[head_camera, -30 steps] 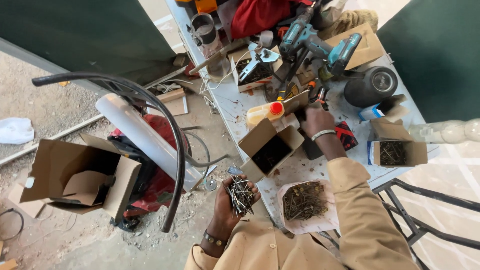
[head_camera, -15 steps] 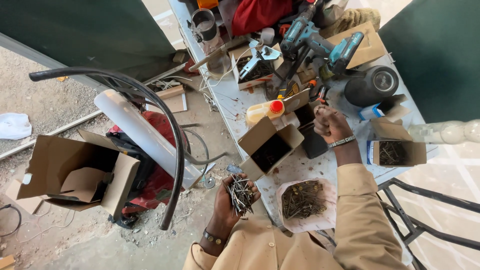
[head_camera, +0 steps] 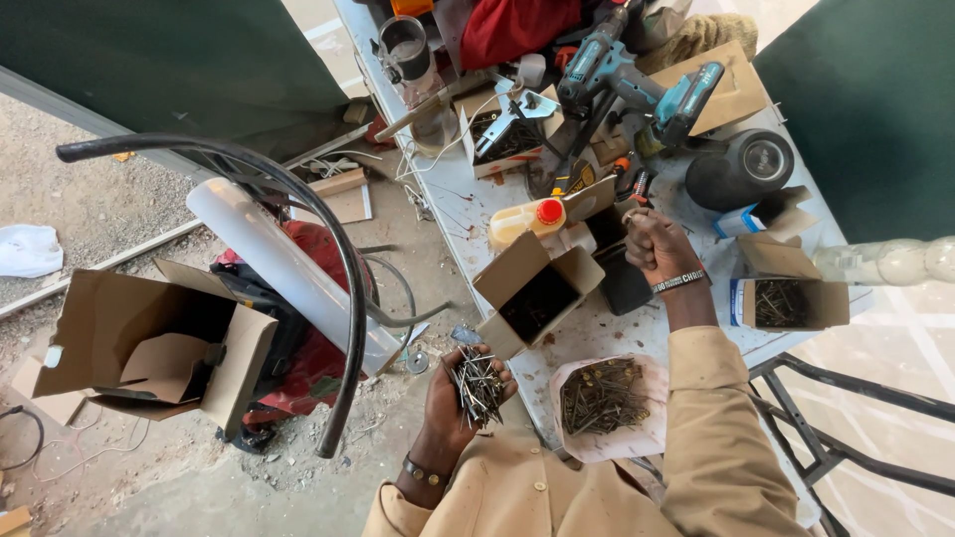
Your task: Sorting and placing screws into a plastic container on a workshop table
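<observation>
The left hand [head_camera: 460, 406] cups a loose bundle of screws [head_camera: 477, 383]: stiff, sharp, likely to slip apart unless cradled underneath. The right hand [head_camera: 657, 244] is closed by the open box [head_camera: 535, 293]; its contents cannot be told.

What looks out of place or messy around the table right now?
A large cardboard box lies tipped open on the dirt floor, left of the table. A black hose arches over a white roll. Tools crowd the table's far end.

Grey screws [head_camera: 477, 386], brown cardboard box [head_camera: 535, 296], teal drill [head_camera: 637, 85], red-capped yellow bottle [head_camera: 527, 219], tan sleeves [head_camera: 711, 438].
</observation>
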